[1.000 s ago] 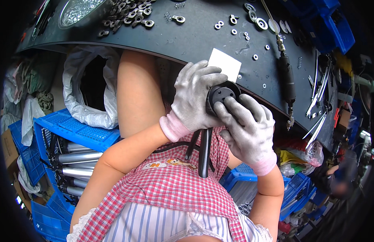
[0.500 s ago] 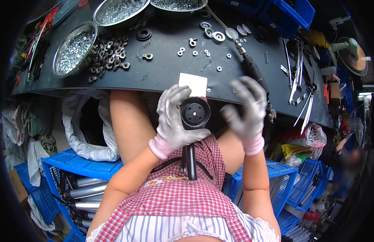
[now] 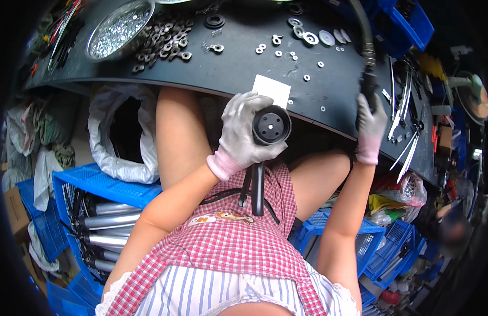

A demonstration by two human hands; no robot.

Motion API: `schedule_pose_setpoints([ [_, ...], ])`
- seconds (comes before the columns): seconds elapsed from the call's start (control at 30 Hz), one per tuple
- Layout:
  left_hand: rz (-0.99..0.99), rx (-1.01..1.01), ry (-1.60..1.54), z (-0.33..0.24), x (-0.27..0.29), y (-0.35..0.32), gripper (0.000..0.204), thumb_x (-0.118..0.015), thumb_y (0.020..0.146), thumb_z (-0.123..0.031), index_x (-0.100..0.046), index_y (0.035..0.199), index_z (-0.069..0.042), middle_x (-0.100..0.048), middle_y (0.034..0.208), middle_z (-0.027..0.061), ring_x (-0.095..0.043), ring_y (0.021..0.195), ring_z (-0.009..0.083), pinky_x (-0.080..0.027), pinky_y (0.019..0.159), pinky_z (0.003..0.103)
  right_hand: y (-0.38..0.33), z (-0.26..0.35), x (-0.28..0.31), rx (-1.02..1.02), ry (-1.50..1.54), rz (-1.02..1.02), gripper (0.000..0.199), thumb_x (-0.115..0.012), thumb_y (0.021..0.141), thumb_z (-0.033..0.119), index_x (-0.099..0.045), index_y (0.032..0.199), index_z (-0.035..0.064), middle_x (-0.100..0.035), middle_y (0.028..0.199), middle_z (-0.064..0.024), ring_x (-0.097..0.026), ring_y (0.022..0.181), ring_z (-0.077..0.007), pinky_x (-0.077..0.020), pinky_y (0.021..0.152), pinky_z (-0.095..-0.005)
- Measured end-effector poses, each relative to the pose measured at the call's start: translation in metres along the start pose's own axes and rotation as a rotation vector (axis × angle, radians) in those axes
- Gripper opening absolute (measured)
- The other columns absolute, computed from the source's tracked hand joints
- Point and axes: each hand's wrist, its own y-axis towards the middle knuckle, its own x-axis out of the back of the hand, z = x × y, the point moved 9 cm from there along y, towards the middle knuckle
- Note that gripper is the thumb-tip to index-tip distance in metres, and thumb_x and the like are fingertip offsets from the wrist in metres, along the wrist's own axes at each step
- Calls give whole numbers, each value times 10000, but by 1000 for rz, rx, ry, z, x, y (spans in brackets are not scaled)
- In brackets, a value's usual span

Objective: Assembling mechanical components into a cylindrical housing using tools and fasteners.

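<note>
Beside white card (image 3: 273, 90), left fingers (image 3: 246, 101) hold black round part (image 3: 270, 127); right fingers (image 3: 364, 105) grip tool (image 3: 368, 84) near silver strips (image 3: 397, 124).

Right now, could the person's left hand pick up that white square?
Probably not: the left hand is close to the white square, but it is occupied holding the black round part.

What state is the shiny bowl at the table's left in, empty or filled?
Filled, at least partly: small shiny pieces lie spread inside the bowl. How deep they go, I cannot tell.
</note>
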Motion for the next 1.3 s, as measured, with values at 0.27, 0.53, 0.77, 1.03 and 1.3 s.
schedule_pose_setpoints([
  [0.27,-10,-19,11,-1,0,0,775,-842,505,-387,-544,1166,-113,-584,1136,101,-533,1142,322,-331,1057,501,-34,84,26,-25,1684,68,639,-772,810,292,-450,1319,80,-604,1042,-123,-598,894,-239,-548,718,-342],
  [0.53,-10,-14,26,1,1,-3,848,-853,411,-306,-569,1180,-87,-597,1160,106,-543,1154,329,-354,1045,478,-60,124,-30,85,1800,109,418,-660,881,246,-518,1228,59,-607,1050,-88,-637,781,-165,-472,761,-345],
  [0.77,-13,-38,-54,-4,1,1,803,-846,433,-302,-565,1155,-94,-603,1138,94,-546,1136,328,-352,1039,494,-114,139,-7,381,1313,-272,494,-677,904,298,-472,1297,78,-597,1126,-115,-638,735,-141,-493,636,-303],
  [1.03,-41,-7,-96,1,-1,1,717,-835,482,-384,-587,1104,-127,-613,1086,60,-553,1085,328,-361,1005,504,-125,152,0,434,1240,-318,494,-681,905,322,-495,1289,72,-563,1138,-108,-642,783,-181,-473,716,-340],
  [1.3,-26,-10,-62,-1,0,2,683,-837,525,-425,-596,1082,-114,-616,1070,73,-558,1076,325,-366,998,505,-141,156,7,483,1166,-369,476,-673,905,326,-514,1282,82,-559,1107,-107,-637,744,-166,-506,666,-329],
])
